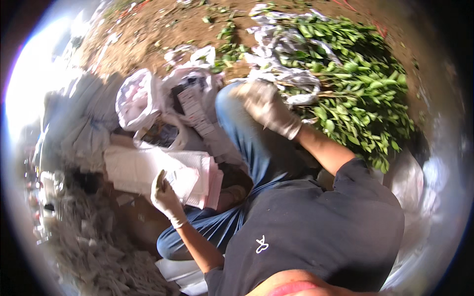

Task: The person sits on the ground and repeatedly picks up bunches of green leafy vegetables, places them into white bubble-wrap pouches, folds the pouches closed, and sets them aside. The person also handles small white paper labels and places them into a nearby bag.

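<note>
My left hand [167, 201], in a pale glove with soiled fingertips, is over the edge of a stack of white and pinkish sheets [200, 181]. Its fingers are bent, and whether they pinch anything is unclear. Blurred by motion, my right hand [267, 107] in a dirt-stained glove is above my raised knee. Just beyond it lie leafy green cuttings [355, 88], their stem ends wrapped in whitish plastic [296, 79]. I cannot tell if the right fingers hold anything.
Open white bags stand ahead: one with pinkish-white contents [136, 98], another with dark items [189, 83], and a third [161, 133]. A long printed carton [196, 113] leans there. Piled scraps [92, 240] lie left. Bare soil [148, 33] with loose leaves spreads beyond.
</note>
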